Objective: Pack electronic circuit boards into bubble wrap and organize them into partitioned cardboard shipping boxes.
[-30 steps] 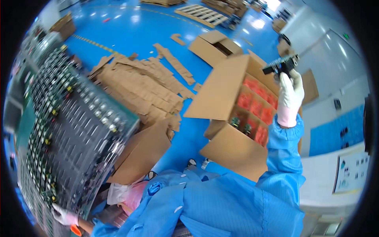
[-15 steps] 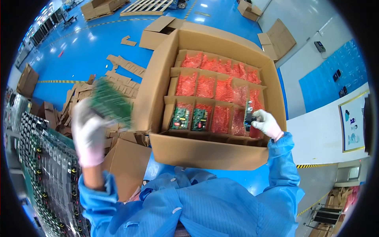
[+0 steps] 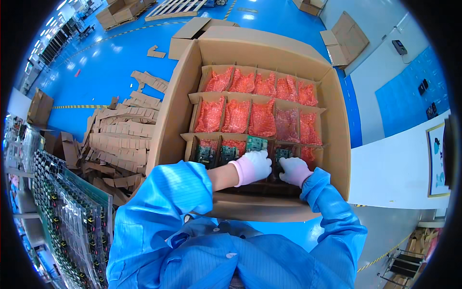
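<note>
A large cardboard box [image 3: 332, 120] stands in front of me, split by cardboard dividers into cells with red bubble wrap [image 3: 263, 119]. My left hand [image 3: 255, 166], in a white and pink glove, is closed on a green circuit board [image 3: 257, 143] at the middle cell of the near row. Just to its right, my right hand [image 3: 294, 170], gloved alike, grips another circuit board [image 3: 283, 153] standing upright in the adjoining cell. Two more circuit boards, one at the near left corner [image 3: 206, 155] and one beside it [image 3: 229, 153], sit against red wrap. The boards' lower parts are hidden.
At my left a rack [image 3: 72, 207] holds many green circuit boards on edge. Flattened cardboard strips [image 3: 120, 135] pile up on the blue floor beyond it. Behind the big box is an open carton [image 3: 187, 36]. A white wall panel [image 3: 385, 173] borders the right side.
My left hand has swung right from outside the box to the near row, bringing its circuit board. My right hand has moved left with its board, lowering it into a cell.
</note>
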The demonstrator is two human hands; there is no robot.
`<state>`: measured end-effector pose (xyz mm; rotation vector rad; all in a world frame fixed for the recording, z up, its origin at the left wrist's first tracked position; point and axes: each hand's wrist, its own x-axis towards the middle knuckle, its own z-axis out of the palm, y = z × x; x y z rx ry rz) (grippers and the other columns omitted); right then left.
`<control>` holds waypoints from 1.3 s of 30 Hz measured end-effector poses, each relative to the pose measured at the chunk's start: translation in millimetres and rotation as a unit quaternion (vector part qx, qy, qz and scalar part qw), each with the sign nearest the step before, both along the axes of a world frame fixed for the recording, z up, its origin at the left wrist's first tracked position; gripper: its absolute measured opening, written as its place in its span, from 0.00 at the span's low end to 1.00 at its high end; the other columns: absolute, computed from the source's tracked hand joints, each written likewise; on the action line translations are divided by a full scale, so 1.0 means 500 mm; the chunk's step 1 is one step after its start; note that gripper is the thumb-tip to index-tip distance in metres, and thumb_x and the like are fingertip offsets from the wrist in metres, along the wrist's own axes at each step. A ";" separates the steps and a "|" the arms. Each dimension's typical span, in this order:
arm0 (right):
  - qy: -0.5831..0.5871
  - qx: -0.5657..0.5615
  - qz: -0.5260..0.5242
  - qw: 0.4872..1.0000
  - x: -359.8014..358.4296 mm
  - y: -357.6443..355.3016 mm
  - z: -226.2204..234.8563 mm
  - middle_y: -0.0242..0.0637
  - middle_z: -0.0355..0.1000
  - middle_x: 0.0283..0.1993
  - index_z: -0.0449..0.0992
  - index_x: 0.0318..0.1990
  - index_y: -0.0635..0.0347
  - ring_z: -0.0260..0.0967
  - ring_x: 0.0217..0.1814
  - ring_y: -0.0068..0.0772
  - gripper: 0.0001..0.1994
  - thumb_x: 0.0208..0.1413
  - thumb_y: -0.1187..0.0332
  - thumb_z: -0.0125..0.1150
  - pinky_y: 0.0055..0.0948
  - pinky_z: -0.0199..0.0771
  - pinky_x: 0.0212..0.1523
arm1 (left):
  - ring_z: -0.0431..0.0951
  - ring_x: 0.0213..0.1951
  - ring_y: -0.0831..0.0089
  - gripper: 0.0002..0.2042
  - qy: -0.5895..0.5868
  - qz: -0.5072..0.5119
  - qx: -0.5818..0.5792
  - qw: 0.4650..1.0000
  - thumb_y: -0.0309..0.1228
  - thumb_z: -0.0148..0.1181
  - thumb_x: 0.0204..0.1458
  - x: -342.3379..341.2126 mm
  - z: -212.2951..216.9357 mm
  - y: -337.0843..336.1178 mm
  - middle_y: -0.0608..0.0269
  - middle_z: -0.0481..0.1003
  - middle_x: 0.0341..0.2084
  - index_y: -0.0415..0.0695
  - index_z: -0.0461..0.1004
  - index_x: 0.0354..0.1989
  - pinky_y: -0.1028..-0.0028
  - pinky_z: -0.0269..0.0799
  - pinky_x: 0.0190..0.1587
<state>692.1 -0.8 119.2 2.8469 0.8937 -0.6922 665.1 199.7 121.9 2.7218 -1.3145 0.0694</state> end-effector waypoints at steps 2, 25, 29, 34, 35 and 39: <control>0.013 -0.004 0.007 1.000 0.001 -0.006 -0.006 0.50 0.72 0.30 0.68 0.33 0.61 0.69 0.33 0.55 0.13 0.42 0.63 0.56 0.44 0.70 0.33 | 0.70 0.32 0.58 0.03 0.049 -0.031 0.032 0.998 0.28 0.52 0.43 0.002 -0.008 -0.016 0.58 0.70 0.30 0.46 0.72 0.26 0.65 0.71 0.34; -0.014 0.221 0.143 0.965 0.042 0.373 0.224 0.43 0.72 0.28 0.72 0.34 0.61 0.66 0.28 0.44 0.11 0.44 0.65 0.55 0.37 0.67 0.30 | 0.70 0.31 0.58 0.07 -0.097 0.240 -0.292 0.921 0.27 0.52 0.41 -0.255 0.260 0.415 0.58 0.73 0.31 0.45 0.73 0.30 0.66 0.69 0.33; 0.076 0.447 0.220 0.864 -0.165 0.765 0.384 0.37 0.72 0.27 0.73 0.31 0.66 0.64 0.28 0.28 0.05 0.45 0.77 0.53 0.25 0.66 0.33 | 0.74 0.25 0.73 0.11 -0.211 0.486 -0.572 0.626 0.29 0.58 0.43 -0.531 0.308 0.730 0.63 0.75 0.25 0.39 0.75 0.36 0.74 0.70 0.29; 0.286 0.496 0.315 0.757 -0.446 1.233 0.361 0.33 0.70 0.28 0.74 0.36 0.66 0.62 0.28 0.23 0.09 0.51 0.70 0.54 0.20 0.63 0.33 | 0.75 0.31 0.71 0.14 -0.344 0.499 -0.737 0.300 0.27 0.57 0.47 -0.926 0.147 1.100 0.55 0.74 0.31 0.33 0.70 0.40 0.78 0.73 0.33; 0.322 0.494 0.313 0.745 -0.506 1.326 0.334 0.34 0.71 0.29 0.75 0.38 0.66 0.64 0.29 0.23 0.11 0.51 0.68 0.55 0.20 0.65 0.34 | 0.75 0.32 0.70 0.14 -0.390 0.538 -0.667 0.338 0.26 0.56 0.47 -1.024 0.094 1.159 0.54 0.74 0.31 0.33 0.68 0.42 0.77 0.73 0.34; 0.287 0.471 0.293 0.781 -0.703 1.598 0.237 0.43 0.74 0.39 0.74 0.40 0.68 0.71 0.39 0.37 0.18 0.47 0.62 0.59 0.30 0.70 0.42 | 0.75 0.30 0.68 0.16 -0.410 0.594 -0.642 0.257 0.24 0.54 0.46 -1.121 0.047 1.304 0.53 0.73 0.31 0.33 0.66 0.44 0.76 0.73 0.33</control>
